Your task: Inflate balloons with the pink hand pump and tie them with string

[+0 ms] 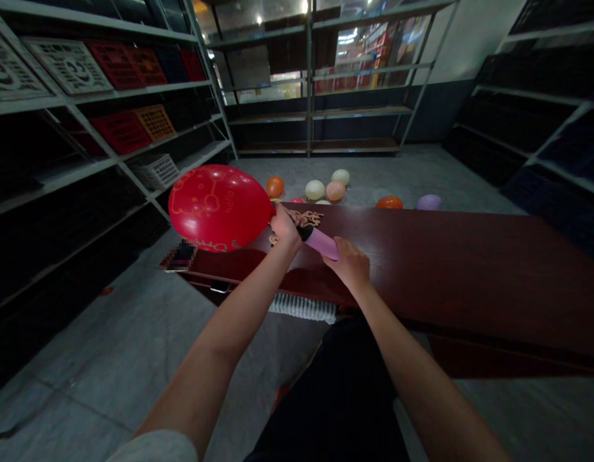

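Observation:
A red printed balloon (219, 206), blown up large, points to the left above the dark red table (445, 263). My left hand (284, 228) is closed round the balloon's neck, where it meets the black end of a hand pump. The pump's pink barrel (322, 242) runs down to the right, and my right hand (349, 262) grips its far end. Just behind my left hand lies a small pile of beige, string-like pieces (310, 218), partly hidden. The join between balloon neck and pump is covered by my fingers.
Several balloons lie on the floor beyond the table, among them an orange one (275, 186) and a purple one (429, 202). A blurred-out flat item (181, 255) sits at the table's left corner. Shelves with plastic crates (68, 64) stand left; metal racks (309, 115) stand behind.

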Demonstrator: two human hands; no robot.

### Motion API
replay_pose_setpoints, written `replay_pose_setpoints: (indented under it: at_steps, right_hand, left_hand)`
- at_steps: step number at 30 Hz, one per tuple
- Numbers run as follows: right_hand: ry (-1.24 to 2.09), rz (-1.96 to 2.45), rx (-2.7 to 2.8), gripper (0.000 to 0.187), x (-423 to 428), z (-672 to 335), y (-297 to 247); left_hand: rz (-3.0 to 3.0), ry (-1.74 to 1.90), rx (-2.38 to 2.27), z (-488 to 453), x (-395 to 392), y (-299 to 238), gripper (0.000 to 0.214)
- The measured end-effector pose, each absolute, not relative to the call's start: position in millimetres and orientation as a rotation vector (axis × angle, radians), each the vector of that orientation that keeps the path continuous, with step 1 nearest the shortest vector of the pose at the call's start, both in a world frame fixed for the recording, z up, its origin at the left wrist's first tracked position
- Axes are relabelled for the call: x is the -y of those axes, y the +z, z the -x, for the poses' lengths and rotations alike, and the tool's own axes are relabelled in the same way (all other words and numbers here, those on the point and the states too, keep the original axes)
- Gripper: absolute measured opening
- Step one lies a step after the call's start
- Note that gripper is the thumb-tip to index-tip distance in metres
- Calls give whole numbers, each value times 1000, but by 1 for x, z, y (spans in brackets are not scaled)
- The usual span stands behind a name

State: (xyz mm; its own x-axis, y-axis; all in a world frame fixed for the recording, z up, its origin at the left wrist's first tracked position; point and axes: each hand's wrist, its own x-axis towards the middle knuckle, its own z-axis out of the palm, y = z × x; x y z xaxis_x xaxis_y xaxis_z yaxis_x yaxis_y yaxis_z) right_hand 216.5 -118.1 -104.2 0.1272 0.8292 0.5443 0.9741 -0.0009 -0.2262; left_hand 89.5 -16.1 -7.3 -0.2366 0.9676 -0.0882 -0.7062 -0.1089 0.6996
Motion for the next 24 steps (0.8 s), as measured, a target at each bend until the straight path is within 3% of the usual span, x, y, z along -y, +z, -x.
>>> replay_pose_setpoints:
  at_steps: [17, 24]
  right_hand:
    - [-383, 1569, 1918, 31, 127, -210, -110]
    - [-379, 1596, 1796, 35, 121, -221, -118]
  left_hand:
    - [-413, 1697, -755, 36, -6, 48, 44]
    - [-459, 1819, -676, 10, -8, 63, 53]
